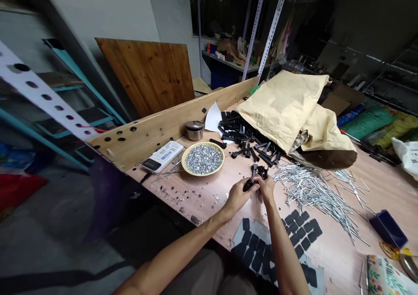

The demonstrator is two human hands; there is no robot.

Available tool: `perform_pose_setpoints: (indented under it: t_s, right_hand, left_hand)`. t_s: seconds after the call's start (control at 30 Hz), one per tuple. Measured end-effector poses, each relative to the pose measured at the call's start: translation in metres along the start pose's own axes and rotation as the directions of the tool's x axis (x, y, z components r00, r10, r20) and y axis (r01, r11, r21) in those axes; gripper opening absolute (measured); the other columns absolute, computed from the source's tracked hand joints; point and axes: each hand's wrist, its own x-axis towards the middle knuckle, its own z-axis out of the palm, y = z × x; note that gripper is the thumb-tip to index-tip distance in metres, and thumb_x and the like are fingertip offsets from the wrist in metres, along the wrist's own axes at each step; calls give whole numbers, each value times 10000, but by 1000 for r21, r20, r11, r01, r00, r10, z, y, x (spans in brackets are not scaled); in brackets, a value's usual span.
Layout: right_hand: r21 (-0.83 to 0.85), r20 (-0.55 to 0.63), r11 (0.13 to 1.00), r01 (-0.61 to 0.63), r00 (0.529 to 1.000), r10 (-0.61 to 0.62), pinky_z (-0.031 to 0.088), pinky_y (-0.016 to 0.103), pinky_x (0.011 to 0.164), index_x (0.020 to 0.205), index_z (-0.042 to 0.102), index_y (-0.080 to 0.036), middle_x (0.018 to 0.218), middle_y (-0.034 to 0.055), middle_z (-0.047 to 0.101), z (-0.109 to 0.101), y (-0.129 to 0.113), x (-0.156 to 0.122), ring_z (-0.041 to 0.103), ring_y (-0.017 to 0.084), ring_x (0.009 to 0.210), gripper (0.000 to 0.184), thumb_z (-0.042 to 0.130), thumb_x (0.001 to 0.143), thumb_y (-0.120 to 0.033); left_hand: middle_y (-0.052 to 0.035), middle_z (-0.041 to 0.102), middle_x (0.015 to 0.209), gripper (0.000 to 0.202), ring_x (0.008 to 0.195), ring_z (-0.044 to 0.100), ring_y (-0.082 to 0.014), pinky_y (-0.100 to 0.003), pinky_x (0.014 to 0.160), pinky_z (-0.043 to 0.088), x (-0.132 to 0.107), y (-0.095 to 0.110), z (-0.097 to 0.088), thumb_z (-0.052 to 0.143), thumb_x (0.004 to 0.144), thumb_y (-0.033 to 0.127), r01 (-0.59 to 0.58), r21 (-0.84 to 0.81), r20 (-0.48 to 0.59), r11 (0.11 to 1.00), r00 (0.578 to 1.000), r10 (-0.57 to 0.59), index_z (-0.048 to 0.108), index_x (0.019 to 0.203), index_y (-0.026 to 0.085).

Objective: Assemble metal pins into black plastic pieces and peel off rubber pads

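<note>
Just right of the bowl (pixel 202 174) of washers (pixel 203 158), the left hand (pixel 237 195) and right hand (pixel 266 188) together grip one black clip (pixel 247 184) over the worktop (pixel 209 195), while farther right of the bowl big heaps of loose clips (pixel 243 131) and pins (pixel 313 192) suggest most work remains.

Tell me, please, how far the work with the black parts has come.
Done: no finished pile that I can tell. In hand: left hand and right hand grip one black part. Left: a heap of black parts, many metal pins, and a yellow bowl full of small metal pieces.
</note>
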Motion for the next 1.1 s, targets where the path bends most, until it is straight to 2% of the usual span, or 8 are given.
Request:
perform_pose_setpoints:
  t_s: [0.1,0.2,0.3,0.4,0.57,0.77,0.93,1.1]
  right_hand:
    - [-224,-87,972,-77,994,59,440,374,740,1089,539,-118,966,169,651,7,-11,-1,603,296,922,420,502,785,-405]
    - [-364,-121,928,-87,992,45,414,428,815,1172,498,-119,1056,200,621,10,-21,-5,548,329,1048,411,448,849,-368]
    - [-461,-118,886,-45,993,-11,394,435,868,1212,494,-127,1180,209,564,5,-26,-10,488,336,1134,434,445,867,-384]
    - [-543,-125,835,89,975,-185,408,407,866,1281,460,-131,1298,203,473,-9,-22,-19,489,315,1139,499,375,895,-437]
    - [-458,-215,832,313,869,-445,444,377,788,1200,546,-148,1198,160,535,-45,-13,-45,544,275,1042,555,246,915,-518]
    - [-379,-263,793,477,766,-586,462,369,795,1037,639,-163,1074,132,594,-85,-9,-85,568,238,984,517,281,922,-517]
    - [-296,-308,816,496,759,-573,503,363,760,976,661,-159,1020,124,605,-103,3,-117,593,219,918,454,341,920,-477]
    - [-190,-349,849,493,775,-528,533,323,632,928,668,-165,976,108,613,-110,12,-155,616,184,779,422,377,904,-470]
  left_hand:
    - [14,585,680,433,489,471,-83,-211,465,436,9,-8,-7,712,649,438,192,-127,72,973,980,-184,643,968,155]
    - [57,484,601,464,465,416,-64,-198,471,427,11,-12,-10,687,666,484,257,-215,85,942,966,-244,612,985,155]
    - [44,526,622,412,519,462,-71,-191,524,417,8,-9,-10,682,675,464,141,-212,80,967,989,-127,635,952,163]
    - [15,585,618,323,569,507,-98,-203,552,407,6,-1,-8,686,663,453,-60,-108,-31,992,998,57,658,763,148]
    - [19,495,440,424,455,452,-104,-222,460,350,1,9,-3,600,715,511,-161,-39,-164,986,975,153,524,472,172]
    - [25,442,404,438,441,408,-99,-225,453,332,-24,15,8,621,699,486,-249,-28,-82,968,966,246,462,415,192]
    - [23,451,425,418,455,408,-100,-230,475,338,-42,23,17,632,699,456,-289,-3,15,957,957,289,467,418,194]
    - [40,389,403,442,450,379,-93,-234,490,337,-69,28,21,652,680,454,-306,-40,86,951,947,308,437,395,194]
